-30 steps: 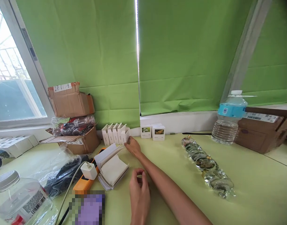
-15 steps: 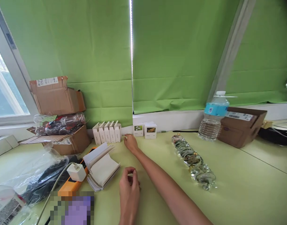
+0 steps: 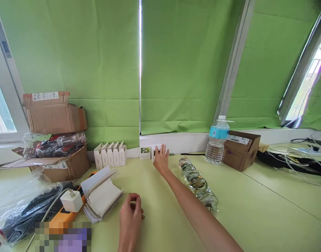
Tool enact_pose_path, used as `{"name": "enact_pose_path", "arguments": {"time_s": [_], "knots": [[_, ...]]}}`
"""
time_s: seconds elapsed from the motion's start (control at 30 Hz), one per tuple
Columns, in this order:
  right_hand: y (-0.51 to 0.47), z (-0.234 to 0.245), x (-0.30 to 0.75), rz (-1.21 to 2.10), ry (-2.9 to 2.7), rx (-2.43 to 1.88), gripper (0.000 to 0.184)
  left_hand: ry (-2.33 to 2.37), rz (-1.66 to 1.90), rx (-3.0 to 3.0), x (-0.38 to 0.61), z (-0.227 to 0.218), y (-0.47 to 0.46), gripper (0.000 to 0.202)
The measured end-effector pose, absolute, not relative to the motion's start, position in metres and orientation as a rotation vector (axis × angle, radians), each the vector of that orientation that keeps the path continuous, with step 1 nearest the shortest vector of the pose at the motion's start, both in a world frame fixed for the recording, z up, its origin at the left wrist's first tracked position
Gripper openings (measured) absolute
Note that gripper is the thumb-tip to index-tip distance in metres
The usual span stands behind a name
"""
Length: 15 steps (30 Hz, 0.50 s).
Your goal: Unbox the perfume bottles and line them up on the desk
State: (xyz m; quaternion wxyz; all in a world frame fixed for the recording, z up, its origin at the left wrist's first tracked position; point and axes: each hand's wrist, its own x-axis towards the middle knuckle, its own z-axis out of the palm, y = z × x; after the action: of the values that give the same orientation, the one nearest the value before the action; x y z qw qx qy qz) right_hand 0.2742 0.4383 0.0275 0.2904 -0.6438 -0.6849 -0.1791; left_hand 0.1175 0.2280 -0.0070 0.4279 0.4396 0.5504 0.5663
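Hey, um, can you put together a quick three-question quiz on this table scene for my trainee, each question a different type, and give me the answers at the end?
1. Multiple choice: in this view, what does the right hand partly cover?
A) a cardboard box
B) a white picture box
C) the white charger

2. True or false: the bottle with the blue label lies on its side.

3. Count: how many narrow white boxes stand in the row further left along the wall?

Key:
1. B
2. False; the bottle with the blue label stands upright.
3. Five
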Motion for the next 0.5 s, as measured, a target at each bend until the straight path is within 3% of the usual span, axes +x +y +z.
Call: {"name": "enact_pose_path", "arguments": {"time_s": [0.33, 0.5], "knots": [[0.399, 0.015, 0.291, -0.692, -1.909, -1.650, 0.073, 1.360, 1.455, 1.100, 0.115, -0.006, 0.231, 0.045], [0.380, 0.010, 0.308, -0.710, -2.043, -1.598, 0.055, 1.341, 1.459, 1.113, 0.115, -0.007, 0.232, 0.046]]}}
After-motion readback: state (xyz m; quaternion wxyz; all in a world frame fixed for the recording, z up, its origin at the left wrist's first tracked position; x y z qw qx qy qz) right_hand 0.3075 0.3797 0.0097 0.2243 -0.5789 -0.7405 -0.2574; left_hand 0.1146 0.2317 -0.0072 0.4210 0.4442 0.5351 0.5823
